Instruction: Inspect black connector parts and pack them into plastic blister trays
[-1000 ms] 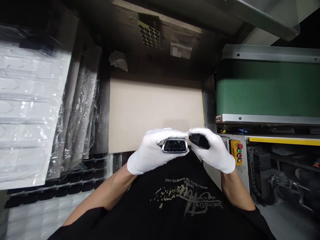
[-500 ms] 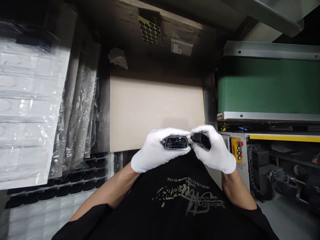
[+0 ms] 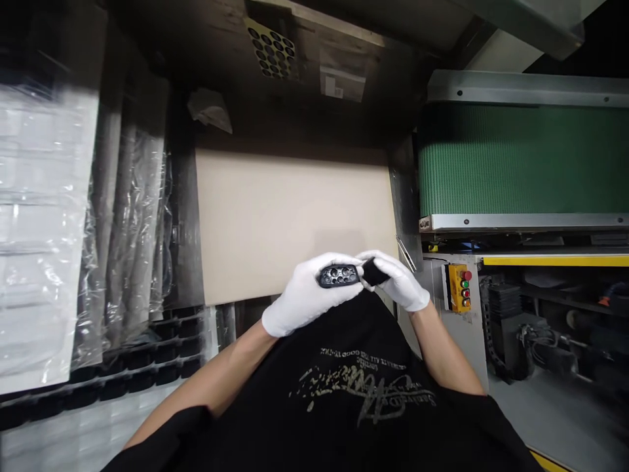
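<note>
In a white glove, my left hand (image 3: pixel 307 292) is closed around a small black plastic housing (image 3: pixel 338 276), a rounded oblong with several round recesses on the face turned up to me. My right hand (image 3: pixel 396 282), gloved too, curls around a dark black piece (image 3: pixel 374 271) whose kind I cannot make out. Both hands are close together in front of my chest, the fingertips almost meeting. Beneath and beyond them lies a beige board (image 3: pixel 289 216) on the work surface.
A green conveyor belt (image 3: pixel 521 157) runs off to the right, with a yellow button box (image 3: pixel 460 288) below it. Tweezers (image 3: pixel 405 252) lie by the board's right edge. Plastic-wrapped trays (image 3: pixel 44 216) stand at left. A sheet of black round stickers (image 3: pixel 270 49) is at the back.
The black housing has turned in my left hand, so its face with round recesses now shows. My right hand has shifted left and turned its black piece. The view has moved slightly right.
</note>
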`<state>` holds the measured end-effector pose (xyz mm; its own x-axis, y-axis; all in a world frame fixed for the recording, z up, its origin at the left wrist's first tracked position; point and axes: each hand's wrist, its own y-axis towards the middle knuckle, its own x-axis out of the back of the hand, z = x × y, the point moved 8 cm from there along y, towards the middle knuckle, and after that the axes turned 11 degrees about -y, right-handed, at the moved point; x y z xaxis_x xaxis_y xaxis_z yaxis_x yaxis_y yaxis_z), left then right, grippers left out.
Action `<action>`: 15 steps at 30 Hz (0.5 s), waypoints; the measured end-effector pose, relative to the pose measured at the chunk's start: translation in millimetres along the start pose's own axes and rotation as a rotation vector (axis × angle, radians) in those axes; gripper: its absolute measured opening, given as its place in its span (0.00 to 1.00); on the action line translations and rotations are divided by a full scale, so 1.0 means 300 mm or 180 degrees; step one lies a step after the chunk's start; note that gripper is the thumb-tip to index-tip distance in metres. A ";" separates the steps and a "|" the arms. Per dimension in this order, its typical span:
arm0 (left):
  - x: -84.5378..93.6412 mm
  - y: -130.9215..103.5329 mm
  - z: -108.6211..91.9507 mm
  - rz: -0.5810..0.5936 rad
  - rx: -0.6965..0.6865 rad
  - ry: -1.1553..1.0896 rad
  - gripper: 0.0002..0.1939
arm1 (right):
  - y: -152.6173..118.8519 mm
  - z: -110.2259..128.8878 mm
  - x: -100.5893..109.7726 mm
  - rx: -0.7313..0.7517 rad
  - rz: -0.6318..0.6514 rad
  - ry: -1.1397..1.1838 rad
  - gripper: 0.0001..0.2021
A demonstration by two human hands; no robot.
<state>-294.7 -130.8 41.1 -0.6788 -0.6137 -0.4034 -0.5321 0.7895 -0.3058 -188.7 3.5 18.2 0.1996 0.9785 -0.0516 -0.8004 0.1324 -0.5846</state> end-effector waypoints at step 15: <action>-0.046 -0.002 -0.109 0.0401 -0.1197 0.0690 0.13 | 0.159 -0.300 0.359 -0.2241 -0.0349 -0.4771 0.25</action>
<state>-301.6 -122.9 75.1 -0.8190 -0.5319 -0.2151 -0.5583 0.8253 0.0849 -154.6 100.9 -88.2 -0.7855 0.2984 0.5422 -0.3412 0.5220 -0.7817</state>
